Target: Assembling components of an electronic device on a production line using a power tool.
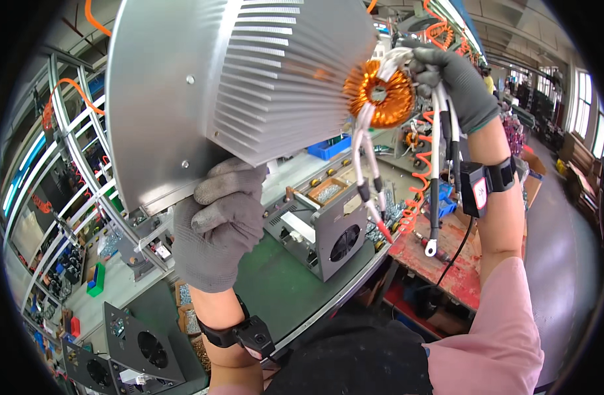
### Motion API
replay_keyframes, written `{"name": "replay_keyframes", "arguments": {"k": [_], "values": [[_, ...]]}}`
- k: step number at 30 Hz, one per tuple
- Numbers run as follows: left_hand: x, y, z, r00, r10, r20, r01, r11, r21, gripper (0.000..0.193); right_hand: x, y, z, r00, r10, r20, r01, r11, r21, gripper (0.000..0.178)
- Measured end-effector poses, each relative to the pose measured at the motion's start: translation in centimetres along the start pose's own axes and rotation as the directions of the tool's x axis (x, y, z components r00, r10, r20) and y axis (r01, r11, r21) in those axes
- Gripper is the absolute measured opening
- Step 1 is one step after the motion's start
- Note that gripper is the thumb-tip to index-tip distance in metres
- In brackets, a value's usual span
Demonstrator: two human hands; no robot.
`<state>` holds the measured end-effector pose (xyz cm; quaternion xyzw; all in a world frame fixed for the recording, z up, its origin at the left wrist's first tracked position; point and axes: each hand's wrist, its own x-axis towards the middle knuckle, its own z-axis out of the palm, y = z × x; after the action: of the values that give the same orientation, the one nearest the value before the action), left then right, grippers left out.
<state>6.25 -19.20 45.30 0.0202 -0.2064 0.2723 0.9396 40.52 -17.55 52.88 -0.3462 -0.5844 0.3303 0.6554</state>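
A large finned aluminium heat sink (269, 85) with a flat metal plate (160, 99) along its left side is raised in front of me. My left hand (219, 217), in a grey glove, is closed on its lower edge. At its right end sits a toroidal coil (395, 102) of copper wire with white-sleeved leads. My right hand (457, 82), also gloved, is closed around white cables beside the coil; part of the grip is hidden. Below that hand hang white and black cables (435, 178), one ending in a ring terminal (431, 248).
Beneath, a grey metal case (338, 240) with a fan stands on the green conveyor (256, 289). More fan cases (140, 342) stand at lower left. A red worn bench (447, 280) is at right, with coiled orange hoses (417, 191) and blue bins (328, 147) beyond.
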Motion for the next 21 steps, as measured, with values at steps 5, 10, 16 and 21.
{"name": "replay_keyframes", "arguments": {"k": [5, 10, 16, 21], "values": [[-2.6, 1.0, -0.2, 0.980, 0.199, 0.007, -0.196, 0.956, 0.220, 0.016, 3.0, 3.5, 0.5, 0.922, 0.321, 0.218, -0.322, 0.946, -0.030, 0.043], [-4.4, 3.7, -1.0, 0.946, 0.316, -0.071, -0.228, 0.805, 0.548, 0.023, 8.5, 11.0, 3.0, 0.879, 0.293, 0.375, -0.310, 0.951, -0.016, 0.082], [-3.7, 5.8, -2.1, 0.722, 0.688, -0.075, -0.224, 0.335, 0.915, 0.026, 13.5, 16.7, 7.8, 0.606, 0.353, 0.713, -0.499, 0.867, -0.005, 0.066], [1.4, 7.4, -4.9, 0.619, 0.764, -0.183, 0.082, 0.168, 0.982, 0.027, 19.2, 24.0, 7.1, 0.645, 0.449, 0.618, -0.525, 0.848, -0.069, 0.030]]}}
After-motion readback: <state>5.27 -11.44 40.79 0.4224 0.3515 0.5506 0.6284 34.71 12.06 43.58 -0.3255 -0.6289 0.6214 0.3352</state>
